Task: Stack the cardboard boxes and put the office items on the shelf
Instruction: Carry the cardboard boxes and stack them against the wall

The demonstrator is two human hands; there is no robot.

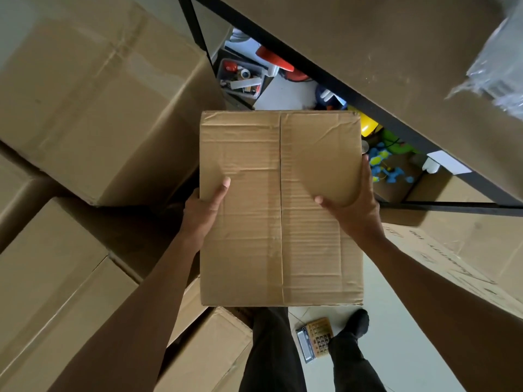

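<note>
Both hands, the left hand point(202, 209) and the right hand point(358, 206), clamp the cardboard box point(281, 207) by its opposite long sides, fingers closed on it, holding it in midair with the stacked boxes point(93, 108) lying leftward.

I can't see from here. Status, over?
Both hands, left hand, right hand, gripping cardboard box. Calculator on floor by feet.
</note>
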